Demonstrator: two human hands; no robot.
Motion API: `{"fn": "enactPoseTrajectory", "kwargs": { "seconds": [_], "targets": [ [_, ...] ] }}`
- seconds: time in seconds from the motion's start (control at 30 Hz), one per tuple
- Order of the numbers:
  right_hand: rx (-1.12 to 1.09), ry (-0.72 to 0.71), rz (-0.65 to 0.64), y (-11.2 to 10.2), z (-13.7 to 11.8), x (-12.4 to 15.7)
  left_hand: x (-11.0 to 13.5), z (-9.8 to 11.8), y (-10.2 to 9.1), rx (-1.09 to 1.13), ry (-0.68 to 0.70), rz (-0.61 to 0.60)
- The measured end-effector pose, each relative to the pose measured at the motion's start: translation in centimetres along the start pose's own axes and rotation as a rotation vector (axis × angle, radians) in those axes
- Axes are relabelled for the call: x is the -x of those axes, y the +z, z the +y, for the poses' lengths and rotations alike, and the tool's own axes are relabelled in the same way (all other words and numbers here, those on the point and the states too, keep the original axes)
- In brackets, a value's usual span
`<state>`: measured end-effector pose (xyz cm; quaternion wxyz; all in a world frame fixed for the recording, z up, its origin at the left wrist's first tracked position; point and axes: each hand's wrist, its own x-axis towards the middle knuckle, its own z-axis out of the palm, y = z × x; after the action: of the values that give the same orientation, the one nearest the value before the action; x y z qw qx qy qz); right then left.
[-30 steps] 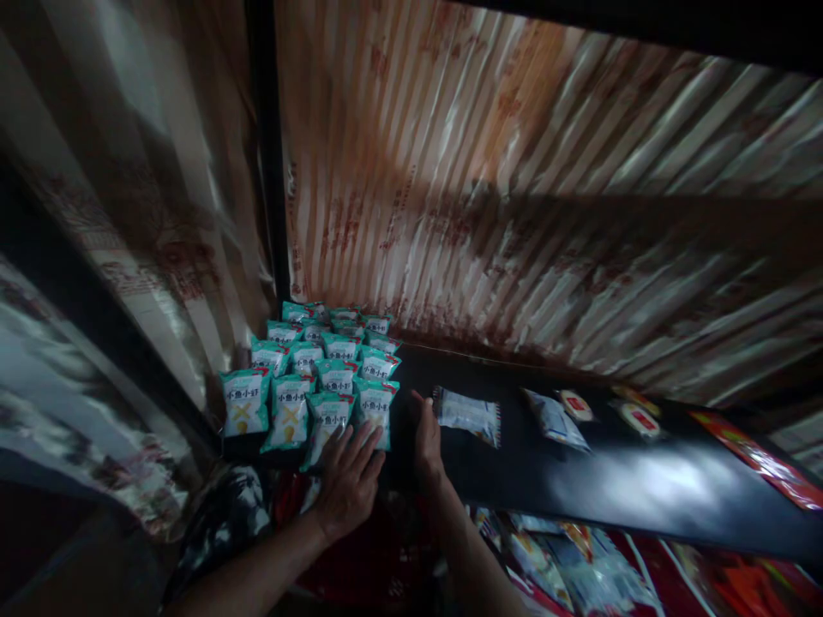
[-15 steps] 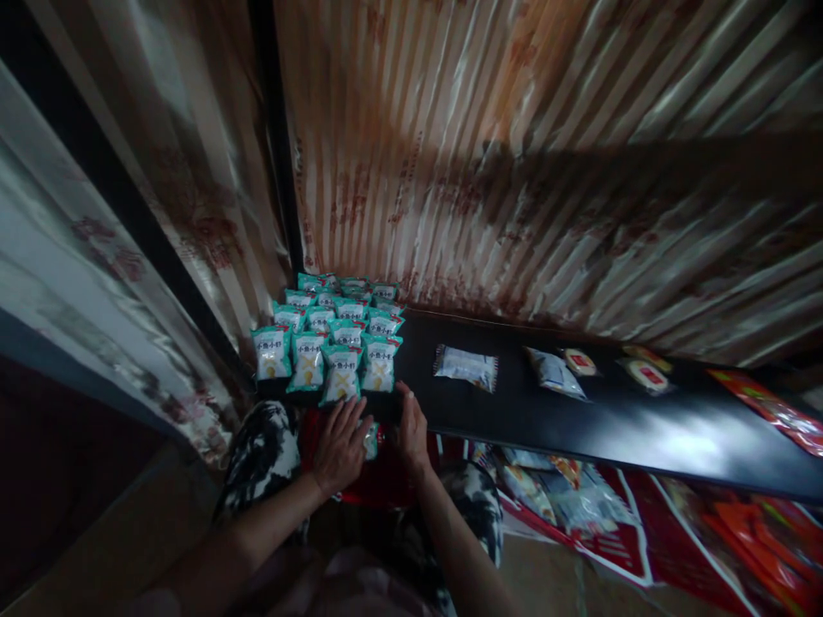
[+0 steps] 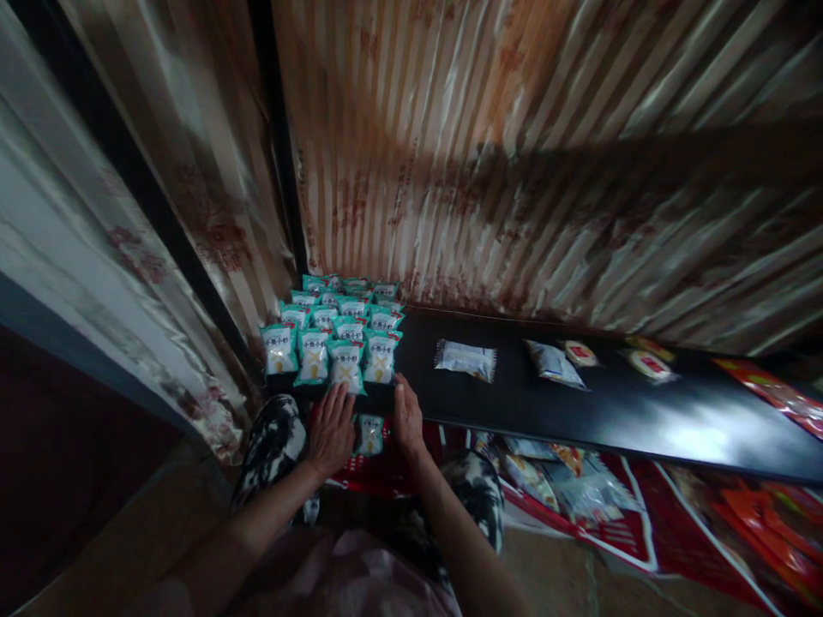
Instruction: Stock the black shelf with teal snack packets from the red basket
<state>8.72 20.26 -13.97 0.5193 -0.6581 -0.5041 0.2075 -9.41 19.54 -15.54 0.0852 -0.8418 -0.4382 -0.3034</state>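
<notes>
Small teal-and-white snack packets [image 3: 315, 356] stand in tight rows at the left end of a black shelf [image 3: 463, 403]. My left hand [image 3: 330, 433] has its fingers stretched out flat, the tips at the bottom of the front packet [image 3: 347, 366]. Close to the lower right of the rows, my right hand [image 3: 407, 416] rests at the shelf's front edge. Its fingers are extended and nothing shows in them. Below and between the hands, one loose teal packet [image 3: 371, 434] lies in a red basket [image 3: 379, 487] between the knees.
Along the shelf lie a white packet [image 3: 465, 360], another white-blue packet [image 3: 554, 365], round wrapped snacks [image 3: 580, 353] and a red-orange packet [image 3: 775, 390]. Under the shelf, red baskets [image 3: 617, 548] hold bagged snacks. Striped curtains [image 3: 450, 171] hang behind and at the left.
My left hand has moved forward, and the front packet sits farther back against the rows. The loose packet in the basket shows more fully. My right hand has shifted slightly forward.
</notes>
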Motion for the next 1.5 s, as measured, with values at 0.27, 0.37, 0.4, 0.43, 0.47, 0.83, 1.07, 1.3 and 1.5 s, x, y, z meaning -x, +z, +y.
{"fn": "enactPoseTrajectory", "kwargs": {
  "seconds": [0.27,0.37,0.4,0.43,0.47,0.83,1.07,1.3,1.5],
  "targets": [
    [0.149,-0.095,-0.026,0.5,0.5,-0.3,0.4,-0.3,0.4,0.0,-0.016,-0.031],
    [0.19,-0.115,-0.046,0.6,0.7,-0.5,0.4,-0.5,0.5,0.001,-0.029,-0.037],
    [0.199,-0.116,-0.052,0.6,0.7,-0.6,0.4,-0.5,0.6,0.003,-0.031,-0.034],
    [0.206,-0.114,-0.053,0.6,0.8,-0.6,0.4,-0.5,0.6,0.007,-0.031,-0.031],
    [0.21,-0.11,-0.052,0.6,0.8,-0.6,0.5,-0.5,0.6,0.012,-0.027,-0.028],
    [0.195,-0.067,-0.044,0.4,0.3,-0.5,-0.5,-0.9,0.6,0.071,0.0,0.003],
    [0.204,-0.085,-0.051,0.4,0.7,-0.5,-1.1,-1.7,0.7,0.086,-0.014,-0.007],
    [0.197,-0.07,-0.051,0.4,0.5,-0.5,-0.6,-1.5,0.6,0.06,-0.008,-0.023],
    [0.231,-0.118,-0.08,0.5,0.7,-0.6,-0.4,-1.6,1.0,0.083,-0.013,-0.02]
  ]
}}
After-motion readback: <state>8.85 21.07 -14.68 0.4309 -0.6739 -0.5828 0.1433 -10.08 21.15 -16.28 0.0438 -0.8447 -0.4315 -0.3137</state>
